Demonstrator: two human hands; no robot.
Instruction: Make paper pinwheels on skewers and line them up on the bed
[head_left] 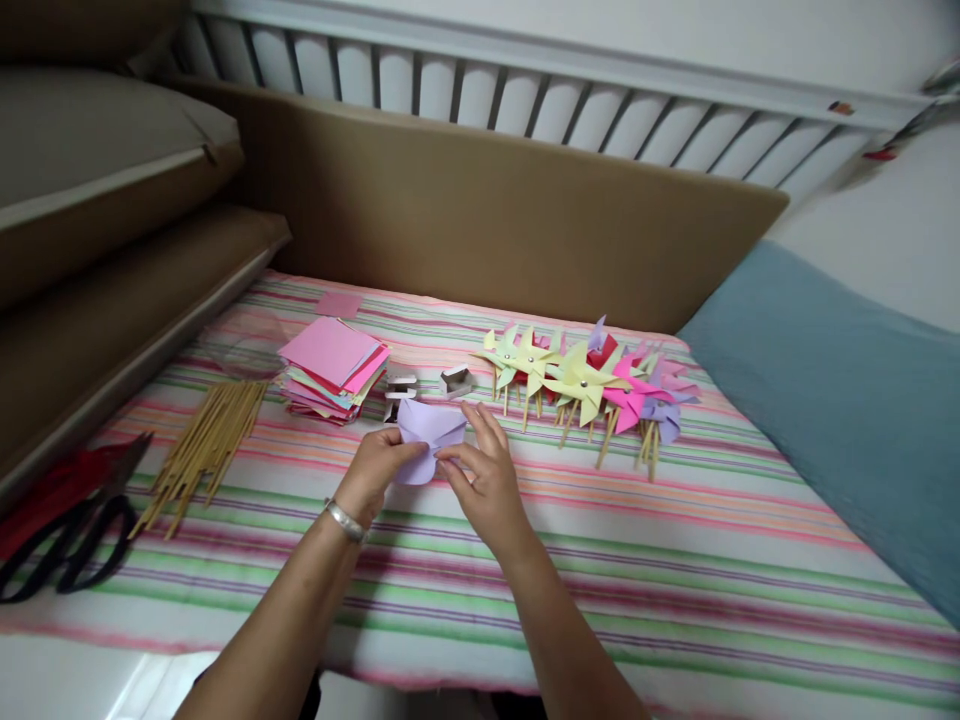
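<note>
Between my hands, over the striped cloth, is a piece of lilac paper [420, 415] with bent-in flaps. My left hand [380, 462] is closed on its left side, the thumb lying across the paper near the middle. At the lower right edge, my right hand [484, 475] pinches the paper with thumb and index finger, while its other fingers stretch upward. Just behind the paper stand small open boxes, one a grey-white box [455, 381]; their contents are too small to make out. A stack of coloured paper squares [334, 360] lies beyond my left hand.
Finished paper pinwheels [585, 380] on sticks lie in a heap at the right. At the left are loose wooden sticks [206, 440] and black-handled scissors [94, 530] by red material. A brown board [480, 215] stands along the back of the striped cloth [675, 560].
</note>
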